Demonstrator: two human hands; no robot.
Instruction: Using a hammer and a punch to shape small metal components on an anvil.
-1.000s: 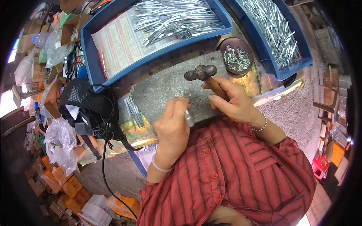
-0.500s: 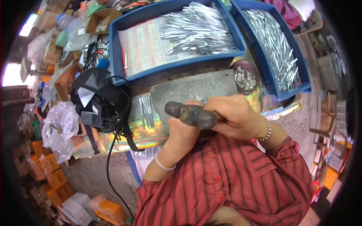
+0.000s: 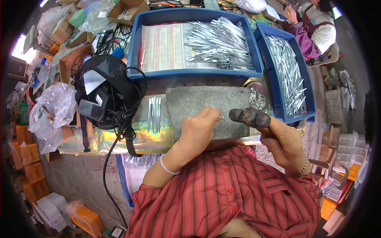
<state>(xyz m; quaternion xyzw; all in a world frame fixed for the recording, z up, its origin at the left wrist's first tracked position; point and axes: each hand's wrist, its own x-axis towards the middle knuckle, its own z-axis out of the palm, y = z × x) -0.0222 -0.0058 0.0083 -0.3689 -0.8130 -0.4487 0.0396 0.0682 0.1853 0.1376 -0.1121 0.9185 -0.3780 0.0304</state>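
My left hand (image 3: 197, 129) is closed in a pinch over the grey stone slab (image 3: 210, 97). A small silvery metal piece (image 3: 221, 118) pokes out from its fingertips; most of it is hidden. Just to the right, my right hand (image 3: 286, 146) grips a hammer (image 3: 250, 118) whose dark, two-ended head is raised above the slab's right part. The handle is mostly hidden behind the head and fingers. A round dish (image 3: 266, 90) of small shiny metal bits stands by the slab's far right corner. Several slim metal rods (image 3: 154, 115) lie side by side left of the slab.
Behind the slab, a blue tray (image 3: 194, 73) holds a heap of silvery rods. A narrower blue tray (image 3: 281, 109) of rods stands at right. A black mesh bag (image 3: 111, 75) with cables sits at left. Another person (image 3: 317, 37) sits at the far right.
My right hand has moved right with the hammer, away from my left hand. The left hand now shows over the slab with the metal piece. The whole view has shifted, bringing another person into sight.
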